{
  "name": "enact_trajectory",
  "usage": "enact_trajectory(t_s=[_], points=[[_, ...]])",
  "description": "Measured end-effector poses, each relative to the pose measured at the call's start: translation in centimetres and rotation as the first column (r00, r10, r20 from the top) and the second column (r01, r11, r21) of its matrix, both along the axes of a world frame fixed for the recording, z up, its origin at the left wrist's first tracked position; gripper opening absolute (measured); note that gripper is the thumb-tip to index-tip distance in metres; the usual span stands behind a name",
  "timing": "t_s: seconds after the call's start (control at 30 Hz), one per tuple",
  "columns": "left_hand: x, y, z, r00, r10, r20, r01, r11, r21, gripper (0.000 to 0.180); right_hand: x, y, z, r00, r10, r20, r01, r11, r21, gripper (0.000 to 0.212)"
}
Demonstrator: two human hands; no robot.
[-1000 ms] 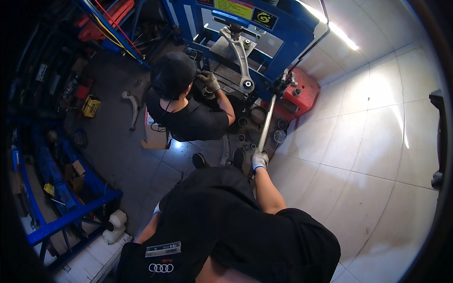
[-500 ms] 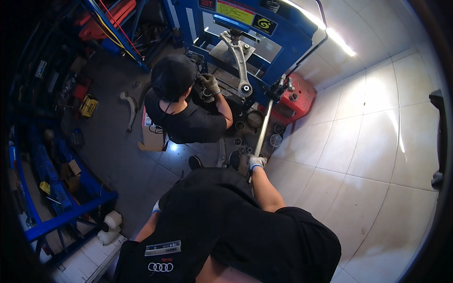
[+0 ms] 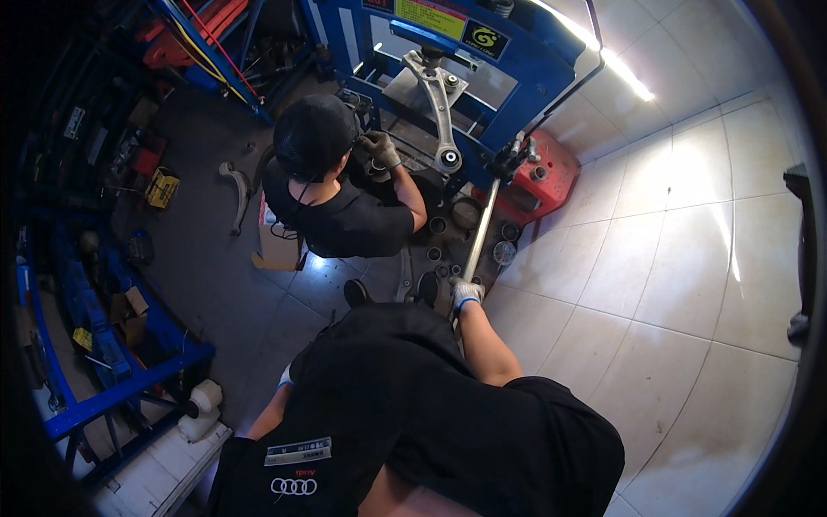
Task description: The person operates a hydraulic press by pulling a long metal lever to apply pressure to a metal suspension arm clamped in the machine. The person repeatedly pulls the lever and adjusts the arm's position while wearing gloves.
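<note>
My right hand (image 3: 467, 294), in a white work glove with a blue cuff, is closed round the lower end of a long pale metal lever bar (image 3: 482, 229). The bar runs up to a dark pump fitting (image 3: 512, 161) beside the blue shop press (image 3: 534, 79). A silver suspension control arm (image 3: 438, 105) stands under the press ram, its lower end with a round bushing toward me. Only the edge of my left hand (image 3: 286, 376), gloved too, shows past my dark shirt; its fingers are hidden.
A co-worker in a dark cap (image 3: 315, 136) crouches before the press, a gloved hand (image 3: 379, 150) near its frame. Metal rings (image 3: 438, 225) lie on the floor beside a red metal housing (image 3: 543, 178). Another control arm (image 3: 235, 196) and a cardboard box (image 3: 279, 251) lie left.
The view has shifted very slightly. My right hand stays on the lever bar, and the control arm in the press shows no clear movement.
</note>
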State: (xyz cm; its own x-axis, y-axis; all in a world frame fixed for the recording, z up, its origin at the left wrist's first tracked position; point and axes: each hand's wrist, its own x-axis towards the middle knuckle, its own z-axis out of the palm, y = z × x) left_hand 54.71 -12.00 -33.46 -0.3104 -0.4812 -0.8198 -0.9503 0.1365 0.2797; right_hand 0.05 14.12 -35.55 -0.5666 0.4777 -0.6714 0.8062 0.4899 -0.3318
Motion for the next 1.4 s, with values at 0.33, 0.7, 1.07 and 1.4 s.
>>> enact_trajectory(t_s=[0.33,0.7,1.07,1.4], points=[[0.3,-0.7,0.4,1.000,-0.002,0.003,0.002,1.000,0.007,0.037,0.1,-1.6,6.4,0.998,0.049,-0.026,-0.049,0.999,0.024,0.064],[2.9,-3.7,4.2,0.998,-0.045,0.046,0.044,0.999,0.030,0.039,-0.6,-0.9,2.4,0.989,0.042,0.142,-0.040,0.999,-0.017,0.090],[6.9,-8.9,14.4,0.979,-0.110,0.170,0.105,0.994,0.042,0.041,0.2,-1.4,9.1,0.992,0.087,0.086,-0.086,0.996,-0.023,0.088],[7.3,-10.3,19.2,0.965,-0.127,0.232,0.121,0.992,0.038,0.043,0.8,-0.1,11.1,0.993,0.114,0.009,-0.111,0.980,-0.167,0.065]])
